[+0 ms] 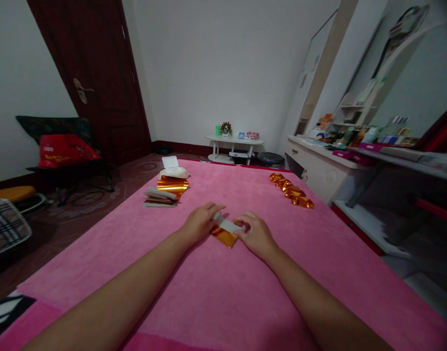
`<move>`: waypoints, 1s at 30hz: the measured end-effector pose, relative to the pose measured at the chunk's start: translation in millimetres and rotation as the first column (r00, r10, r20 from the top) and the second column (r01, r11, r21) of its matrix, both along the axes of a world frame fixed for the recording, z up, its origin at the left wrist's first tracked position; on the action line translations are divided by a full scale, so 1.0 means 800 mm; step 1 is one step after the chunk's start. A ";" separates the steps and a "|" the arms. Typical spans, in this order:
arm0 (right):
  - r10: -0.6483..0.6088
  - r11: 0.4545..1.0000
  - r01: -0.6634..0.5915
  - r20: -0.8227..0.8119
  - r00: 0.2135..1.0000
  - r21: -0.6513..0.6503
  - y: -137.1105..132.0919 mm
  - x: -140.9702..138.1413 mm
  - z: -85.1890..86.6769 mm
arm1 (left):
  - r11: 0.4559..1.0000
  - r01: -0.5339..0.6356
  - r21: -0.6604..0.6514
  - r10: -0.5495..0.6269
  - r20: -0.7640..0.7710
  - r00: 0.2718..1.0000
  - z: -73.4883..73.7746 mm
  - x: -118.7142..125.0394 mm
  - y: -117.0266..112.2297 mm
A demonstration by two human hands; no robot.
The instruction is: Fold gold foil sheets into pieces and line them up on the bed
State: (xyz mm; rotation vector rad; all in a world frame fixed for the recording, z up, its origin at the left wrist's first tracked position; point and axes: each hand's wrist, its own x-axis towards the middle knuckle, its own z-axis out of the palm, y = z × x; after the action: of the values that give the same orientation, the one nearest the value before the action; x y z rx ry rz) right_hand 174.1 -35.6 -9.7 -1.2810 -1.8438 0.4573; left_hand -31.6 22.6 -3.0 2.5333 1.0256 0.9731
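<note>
Gold foil (226, 238) lies before you on the pink cloth (223, 302), a grey strip (230, 225) along its far edge. Your right hand (255, 231) pinches the strip's three o'clock end; your left hand (202, 220) curls over the nine o'clock end, its grip unclear. This piece looks partway done. Farther out, at ten o'clock, orange sheets (172, 184) and grey pieces (159, 196) seem left to work; crinkled foil pieces (291, 190) at two o'clock appear finished.
</note>
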 end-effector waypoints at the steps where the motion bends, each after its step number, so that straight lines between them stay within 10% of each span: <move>1: 0.001 1.000 -0.001 0.018 1.000 0.028 0.000 0.000 0.000 | 0.997 -0.019 0.080 0.023 -0.049 0.999 0.000 0.000 0.000; 17: 0.317 0.946 -0.321 -0.067 0.946 -0.045 -0.016 0.016 0.005 | 0.926 0.376 0.033 -0.355 -0.267 0.896 0.024 -0.011 -0.060; 30: 0.322 0.946 -0.317 0.086 0.943 -0.063 -0.029 0.026 0.014 | 0.936 0.335 0.106 -0.239 -0.506 0.829 0.027 0.003 -0.068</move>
State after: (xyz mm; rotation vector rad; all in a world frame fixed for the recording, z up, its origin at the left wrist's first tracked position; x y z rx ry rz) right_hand 194.9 -58.9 1.4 -1.0503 -2.1457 0.6259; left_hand -29.1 -32.0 18.5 3.0688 0.6362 0.3616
